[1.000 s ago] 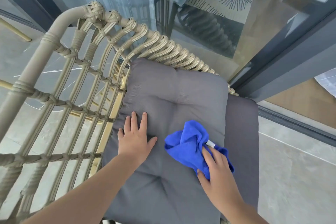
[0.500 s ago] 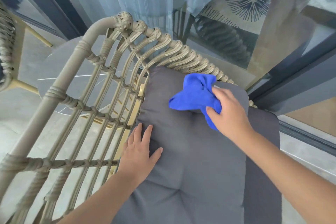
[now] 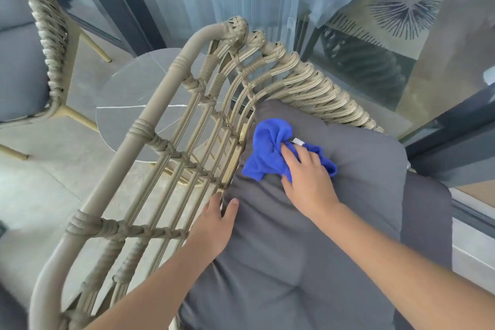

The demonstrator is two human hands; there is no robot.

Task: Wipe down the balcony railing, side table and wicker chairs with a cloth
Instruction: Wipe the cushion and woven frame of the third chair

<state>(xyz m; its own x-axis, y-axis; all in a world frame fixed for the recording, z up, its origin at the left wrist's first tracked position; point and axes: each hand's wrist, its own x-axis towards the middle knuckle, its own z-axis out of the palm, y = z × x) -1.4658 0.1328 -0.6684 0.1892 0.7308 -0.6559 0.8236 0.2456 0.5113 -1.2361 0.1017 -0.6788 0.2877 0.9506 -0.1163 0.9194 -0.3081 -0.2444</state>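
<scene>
Cushions [image 3: 308, 236] on the near wicker chair [image 3: 150, 142] number two, both grey, the upper one overlapping the lower. One blue cloth [image 3: 270, 147] lies bunched on the upper cushion, just beside the chair's woven side. Right hand [image 3: 308, 179] presses on the cloth, fingers [image 3: 290, 154] spread and slightly bent over it. Left hand [image 3: 214, 225] rests at the cushion's edge against the chair's side; its fingers are mostly hidden, so their state cannot be told. One round counter [image 3: 128, 104] stands beyond the chair's side. A second wicker chair [image 3: 45, 24] stands beyond the counter.
</scene>
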